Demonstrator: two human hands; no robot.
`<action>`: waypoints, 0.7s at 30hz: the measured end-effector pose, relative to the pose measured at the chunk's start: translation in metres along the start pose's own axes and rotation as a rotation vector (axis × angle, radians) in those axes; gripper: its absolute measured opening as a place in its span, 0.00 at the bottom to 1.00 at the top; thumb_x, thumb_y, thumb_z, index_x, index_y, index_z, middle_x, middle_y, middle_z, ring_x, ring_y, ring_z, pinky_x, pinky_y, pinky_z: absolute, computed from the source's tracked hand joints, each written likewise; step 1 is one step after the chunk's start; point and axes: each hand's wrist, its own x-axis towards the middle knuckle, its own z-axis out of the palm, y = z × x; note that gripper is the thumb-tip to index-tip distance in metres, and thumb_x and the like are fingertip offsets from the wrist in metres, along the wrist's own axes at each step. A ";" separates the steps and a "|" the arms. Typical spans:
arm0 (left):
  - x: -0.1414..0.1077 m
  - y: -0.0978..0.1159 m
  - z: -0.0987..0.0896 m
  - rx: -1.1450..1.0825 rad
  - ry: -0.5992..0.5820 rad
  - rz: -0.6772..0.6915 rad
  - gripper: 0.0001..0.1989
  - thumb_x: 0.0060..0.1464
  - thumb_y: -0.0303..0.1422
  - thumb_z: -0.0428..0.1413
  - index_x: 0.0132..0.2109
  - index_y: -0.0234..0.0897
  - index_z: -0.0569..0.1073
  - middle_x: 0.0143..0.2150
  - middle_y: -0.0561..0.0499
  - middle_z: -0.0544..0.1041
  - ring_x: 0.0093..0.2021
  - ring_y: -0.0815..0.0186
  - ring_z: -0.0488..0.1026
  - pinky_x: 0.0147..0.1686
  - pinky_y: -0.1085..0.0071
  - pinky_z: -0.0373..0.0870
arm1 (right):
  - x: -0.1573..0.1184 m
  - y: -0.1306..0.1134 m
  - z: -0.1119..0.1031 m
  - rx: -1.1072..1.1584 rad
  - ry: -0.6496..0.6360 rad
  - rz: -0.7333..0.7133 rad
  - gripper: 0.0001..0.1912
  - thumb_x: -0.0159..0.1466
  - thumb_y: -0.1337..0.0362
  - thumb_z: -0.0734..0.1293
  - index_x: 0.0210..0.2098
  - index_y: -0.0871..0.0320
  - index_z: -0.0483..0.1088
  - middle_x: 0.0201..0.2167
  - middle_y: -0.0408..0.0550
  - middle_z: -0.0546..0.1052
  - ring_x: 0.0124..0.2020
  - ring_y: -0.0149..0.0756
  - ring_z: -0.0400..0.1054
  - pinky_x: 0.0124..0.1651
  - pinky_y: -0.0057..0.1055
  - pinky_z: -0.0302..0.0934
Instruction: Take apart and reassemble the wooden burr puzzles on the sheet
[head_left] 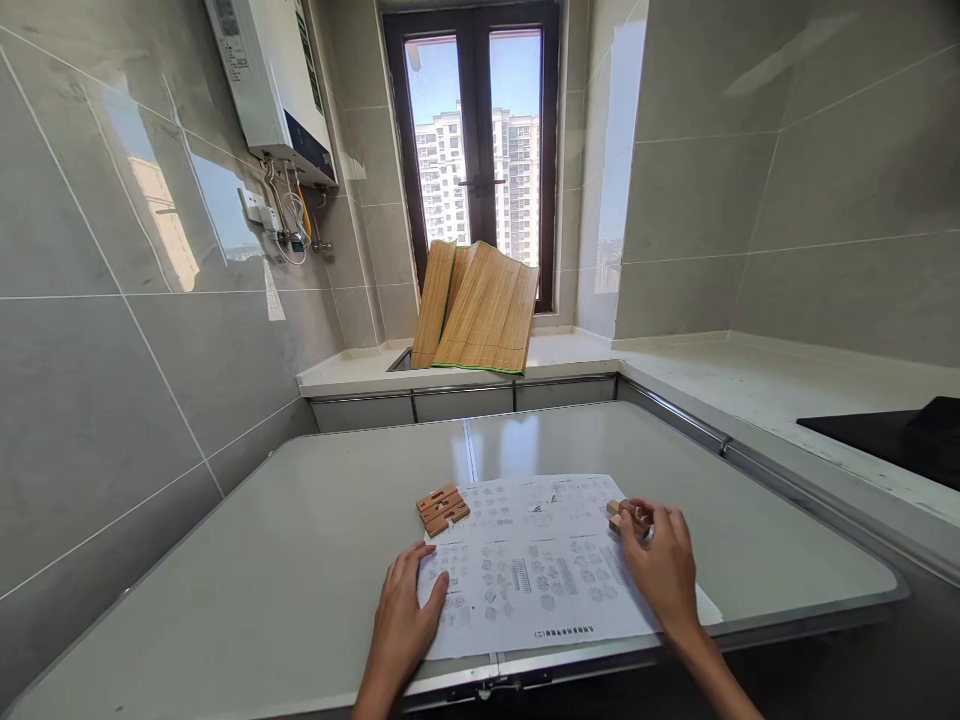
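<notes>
Table under printed sheet, tiled walls, window beyond; right grip clamped on wooden pieces, left grip apart.

My feed shows what looks like a home kitchen: tiled walls, a wall-mounted water heater, a black cooktop, high-rises beyond the window.

The right hand partly hides wooden pieces. Paper sheet print is illegible. The top edge crops the far-left water heater.
</notes>
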 end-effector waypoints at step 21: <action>0.002 0.001 0.000 -0.003 0.025 0.012 0.21 0.60 0.44 0.51 0.56 0.40 0.73 0.61 0.42 0.73 0.62 0.48 0.68 0.60 0.47 0.67 | 0.006 0.010 0.001 0.054 -0.072 -0.103 0.30 0.67 0.39 0.59 0.48 0.57 0.77 0.45 0.58 0.76 0.48 0.53 0.65 0.54 0.50 0.59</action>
